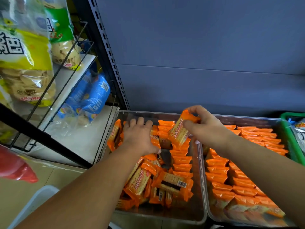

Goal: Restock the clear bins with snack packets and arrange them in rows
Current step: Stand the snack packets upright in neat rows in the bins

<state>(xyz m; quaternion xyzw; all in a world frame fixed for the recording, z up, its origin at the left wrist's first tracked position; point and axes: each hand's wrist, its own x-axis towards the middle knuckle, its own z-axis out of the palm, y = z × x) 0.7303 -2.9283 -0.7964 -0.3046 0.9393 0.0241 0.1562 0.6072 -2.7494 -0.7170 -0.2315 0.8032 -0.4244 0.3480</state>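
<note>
A: Status? Where's the pkt?
B: R hand [206,128] pinches one pkt [180,129], thumb on one face, fingers on the other. It's lifted over L bin [165,215], far-middle, tilted, clear of the stock below. L hand [140,138] lies flat, fingers straight, on upright pkts [115,134] at L bin's far-left corner. It holds nothing that I can see.
A: Bin state?
B: L bin part done. One row [181,162] stands on edge along its right wall. Loose pile [148,182] lies jumbled in its near half. Bare gap [165,156] of floor at its middle, just beside the L thumb. R bin [257,121], against L bin's right wall, looks full w/ neat rows.
A: Step, est.?
B: Seating the pkt into L bin's far end while L hand braces. Judgement only.
A: Risks?
B: 1) L hand lifts early: upright pkts have no support on the gap side and could domino into it.
2) Pkt goes in tilted as now: it wedges crooked and the row won't close up.
3) Wrapper looks slick and the pinch sits near one end: pkt could swivel or slip into the pile.
4) Pile leans on the row's near end: digging there may topple the row.
A: Fix?
B: Square pkt first, brace on til it's seated.
</note>
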